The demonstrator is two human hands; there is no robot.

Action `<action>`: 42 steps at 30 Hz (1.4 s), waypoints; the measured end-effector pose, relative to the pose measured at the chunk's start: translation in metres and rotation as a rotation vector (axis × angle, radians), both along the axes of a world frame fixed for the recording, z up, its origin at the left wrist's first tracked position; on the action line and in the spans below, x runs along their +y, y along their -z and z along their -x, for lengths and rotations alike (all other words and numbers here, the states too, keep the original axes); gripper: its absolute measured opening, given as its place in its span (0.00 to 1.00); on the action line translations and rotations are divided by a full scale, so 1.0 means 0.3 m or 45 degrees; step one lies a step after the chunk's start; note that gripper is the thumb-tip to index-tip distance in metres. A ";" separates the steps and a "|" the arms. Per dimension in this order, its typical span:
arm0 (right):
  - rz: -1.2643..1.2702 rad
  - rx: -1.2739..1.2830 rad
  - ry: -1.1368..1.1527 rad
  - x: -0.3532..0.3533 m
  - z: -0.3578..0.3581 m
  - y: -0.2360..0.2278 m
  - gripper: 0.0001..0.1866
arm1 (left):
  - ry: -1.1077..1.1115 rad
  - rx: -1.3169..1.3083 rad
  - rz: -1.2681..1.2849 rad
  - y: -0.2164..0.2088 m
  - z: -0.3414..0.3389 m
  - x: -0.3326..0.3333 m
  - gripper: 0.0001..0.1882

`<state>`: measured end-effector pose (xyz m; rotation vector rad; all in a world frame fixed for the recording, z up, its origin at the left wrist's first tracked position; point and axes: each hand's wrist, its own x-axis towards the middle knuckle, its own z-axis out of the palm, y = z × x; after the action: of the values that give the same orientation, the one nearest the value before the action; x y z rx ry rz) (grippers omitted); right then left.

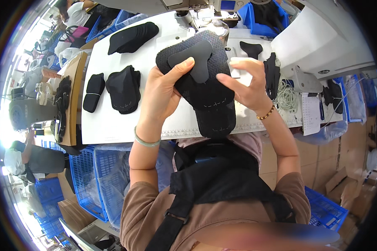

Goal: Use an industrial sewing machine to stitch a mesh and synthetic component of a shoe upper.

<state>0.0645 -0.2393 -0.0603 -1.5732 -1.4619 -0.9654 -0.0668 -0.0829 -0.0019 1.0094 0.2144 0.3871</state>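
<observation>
My left hand (161, 92) grips a black textile piece (197, 96) with a rounded, grainy upper end and a narrower lower flap hanging toward my lap. On its upper face lies a smooth dark-grey three-lobed patch (203, 54), pressed down by my left thumb. My right hand (253, 85) is at the piece's right side, its thumb tip by the edge and its index finger held apart from the thumb. Beyond the piece stands the sewing machine's needle area (188, 21), partly hidden. A similar small dark patch (251, 49) rests on the white table (167, 129) to the right.
Stacks of black pieces (134, 37) (123, 90) and a tied bundle (94, 93) lie at the left. Right are black strips (272, 75), pale cords (287, 96), a paper sheet (311, 113) and the machine body (316, 37). Blue crates (88, 180) stand below left; other people work far left.
</observation>
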 end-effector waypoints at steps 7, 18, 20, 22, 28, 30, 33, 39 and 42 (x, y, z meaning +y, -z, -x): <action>-0.124 -0.309 -0.038 0.046 -0.010 -0.017 0.22 | -0.021 -0.086 -0.106 -0.014 0.006 -0.020 0.10; -0.092 -0.483 -0.069 0.045 -0.018 -0.020 0.13 | -0.191 -0.102 -0.239 0.002 -0.019 -0.040 0.10; -0.100 -0.498 -0.060 0.045 -0.018 -0.022 0.13 | -0.199 -0.113 -0.246 0.004 -0.020 -0.041 0.10; -0.106 -0.513 -0.049 0.052 -0.017 -0.025 0.11 | -0.217 -0.113 -0.287 0.005 -0.019 -0.040 0.10; -0.052 -0.558 -0.109 0.047 -0.026 -0.053 0.07 | -0.196 -0.086 -0.266 -0.007 -0.018 -0.037 0.09; -0.069 -0.568 -0.129 0.047 -0.029 -0.067 0.07 | -0.182 -0.083 -0.222 -0.012 -0.016 -0.037 0.09; -0.051 -0.564 -0.158 0.045 -0.033 -0.091 0.08 | -0.192 -0.032 -0.187 -0.018 -0.009 -0.031 0.10; 0.037 -0.399 -0.355 0.097 -0.033 -0.125 0.09 | -0.309 0.013 -0.241 -0.017 0.006 -0.002 0.10; -0.011 -0.310 -0.418 0.128 -0.043 -0.136 0.09 | -0.357 -0.034 -0.167 -0.018 -0.006 0.013 0.07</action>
<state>0.0774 -0.2009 -0.0195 -1.1886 -1.8131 -0.9888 -0.0648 -0.0791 0.0034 1.1055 0.3110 0.6764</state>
